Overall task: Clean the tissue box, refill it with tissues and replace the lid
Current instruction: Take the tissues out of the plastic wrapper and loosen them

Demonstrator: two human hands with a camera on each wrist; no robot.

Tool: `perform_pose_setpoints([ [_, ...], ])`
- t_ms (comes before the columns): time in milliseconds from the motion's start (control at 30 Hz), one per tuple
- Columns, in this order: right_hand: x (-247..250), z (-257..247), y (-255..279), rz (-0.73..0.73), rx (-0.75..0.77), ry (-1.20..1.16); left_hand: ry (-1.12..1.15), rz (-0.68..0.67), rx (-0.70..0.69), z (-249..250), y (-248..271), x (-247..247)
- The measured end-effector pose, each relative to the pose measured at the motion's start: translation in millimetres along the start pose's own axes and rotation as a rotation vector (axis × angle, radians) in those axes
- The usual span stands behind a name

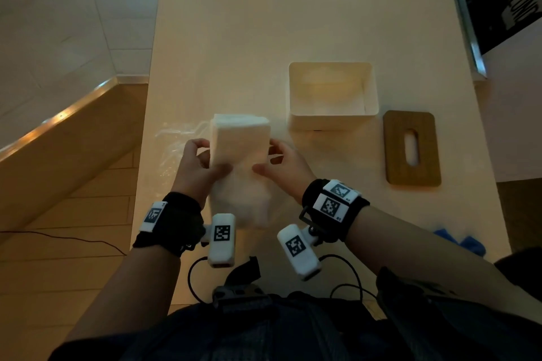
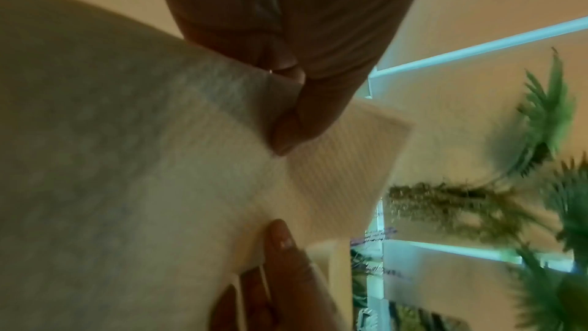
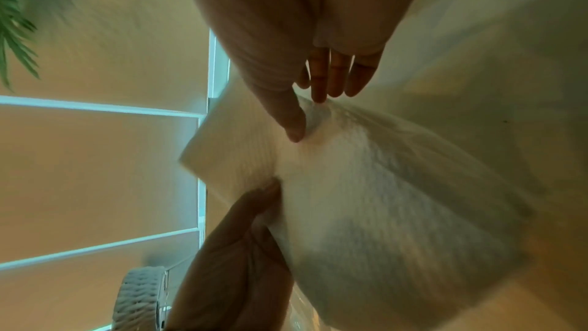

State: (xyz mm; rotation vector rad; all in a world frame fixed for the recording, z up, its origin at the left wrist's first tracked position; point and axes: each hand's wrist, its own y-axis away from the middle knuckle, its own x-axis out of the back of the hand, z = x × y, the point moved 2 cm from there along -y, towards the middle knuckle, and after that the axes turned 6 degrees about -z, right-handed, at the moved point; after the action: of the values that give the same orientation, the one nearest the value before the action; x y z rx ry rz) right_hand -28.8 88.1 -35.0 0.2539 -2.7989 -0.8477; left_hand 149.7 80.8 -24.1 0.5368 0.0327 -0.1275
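- Both hands hold a white stack of tissues [image 1: 240, 143] above the table [image 1: 234, 38], to the left of the open tissue box [image 1: 333, 123].
- The left hand [image 1: 195, 168] grips the stack's left side, thumb on top and fingers [image 2: 286, 132] curled round its edge.
- The right hand [image 1: 283, 168] grips the stack's right side the same way.
- The wooden lid [image 1: 412, 148] lies flat just right of the tissue box.
- Clear plastic wrap [image 1: 176, 141] lies left of the stack.
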Motion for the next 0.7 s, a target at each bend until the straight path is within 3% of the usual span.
perform_pose_setpoints([
  [100,6.3,-0.5,-1.9,-0.063,0.027,-0.003,0.095,-0.131,-0.049,-4.2,1.7,6.0],
  [233,4.1,-1.1,1.3,-0.164,0.112,0.077,0.074,-0.209,-0.118,-2.6,8.2,7.3],
  [467,9.3,-1.4,12.1,-0.083,0.32,0.113,-0.012,-0.215,-0.115,-8.1,11.0,6.2],
  [633,0.8,-2.2,12.7,-0.122,0.338,0.036,-0.085,-0.099,-0.095,-7.4,13.3,8.4],
  [700,1.4,-5.0,12.6,-0.2,0.25,-0.05,-0.035,-0.117,-0.091,-3.9,15.6,10.6],
])
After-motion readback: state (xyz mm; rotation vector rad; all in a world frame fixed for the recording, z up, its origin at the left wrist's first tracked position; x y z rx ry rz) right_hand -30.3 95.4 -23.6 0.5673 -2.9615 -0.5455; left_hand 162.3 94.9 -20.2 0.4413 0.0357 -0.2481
